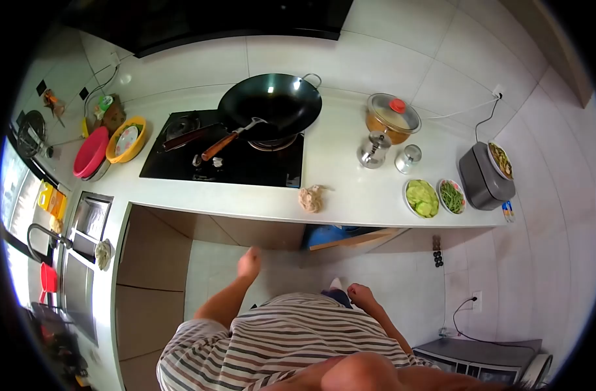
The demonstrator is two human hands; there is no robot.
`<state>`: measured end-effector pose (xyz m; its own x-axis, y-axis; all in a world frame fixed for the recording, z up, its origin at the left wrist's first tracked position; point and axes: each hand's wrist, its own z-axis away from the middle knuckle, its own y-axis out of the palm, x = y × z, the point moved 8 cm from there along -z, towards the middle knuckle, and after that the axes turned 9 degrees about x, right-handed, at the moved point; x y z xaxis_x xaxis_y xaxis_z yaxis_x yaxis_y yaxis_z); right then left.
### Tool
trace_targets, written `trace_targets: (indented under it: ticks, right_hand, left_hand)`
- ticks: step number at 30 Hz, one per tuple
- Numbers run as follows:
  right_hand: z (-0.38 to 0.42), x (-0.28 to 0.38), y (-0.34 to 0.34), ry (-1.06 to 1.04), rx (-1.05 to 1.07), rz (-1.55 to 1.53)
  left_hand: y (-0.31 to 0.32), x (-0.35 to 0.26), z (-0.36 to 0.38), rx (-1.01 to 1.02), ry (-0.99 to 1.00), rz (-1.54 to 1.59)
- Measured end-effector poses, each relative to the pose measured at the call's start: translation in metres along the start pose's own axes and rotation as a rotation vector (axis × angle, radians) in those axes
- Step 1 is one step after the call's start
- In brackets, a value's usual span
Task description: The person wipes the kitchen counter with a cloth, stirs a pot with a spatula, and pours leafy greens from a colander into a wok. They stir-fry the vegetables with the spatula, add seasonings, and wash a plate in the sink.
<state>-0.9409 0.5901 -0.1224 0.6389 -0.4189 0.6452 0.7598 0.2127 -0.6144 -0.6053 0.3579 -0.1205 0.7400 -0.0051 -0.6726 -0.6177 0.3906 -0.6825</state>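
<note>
the left hand (249, 264) and right hand (360, 295) look loosely closed, anything inside unclear; the open drawer (353, 240) sits at the right hand's twelve o'clock, its edge best given room.

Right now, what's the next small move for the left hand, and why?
I'd probably raise the left hand toward the wooden-handled utensil. That hand looks empty, short of the counter, and the utensil's handle slants out of the wok toward the person's left side.
</note>
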Motion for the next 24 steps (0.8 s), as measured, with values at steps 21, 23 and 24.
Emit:
trace_targets:
  ticks: [21, 23, 24]
  right_hand:
    - [-0.204, 0.186, -0.171, -0.363, -0.374, -0.307]
    - [-0.253, 0.118, -0.213, -0.2, -0.414, -0.705]
    - [-0.303, 0.06, -0.235, -0.312, -0.392, -0.947]
  left_hand:
    - [0.009, 0.115, 0.153, 0.246, -0.398, 0.448]
    - [0.007, 0.125, 0.15, 0.174, -0.514, 0.615]
    - [0.008, 0.13, 0.152, 0.177, -0.549, 0.59]
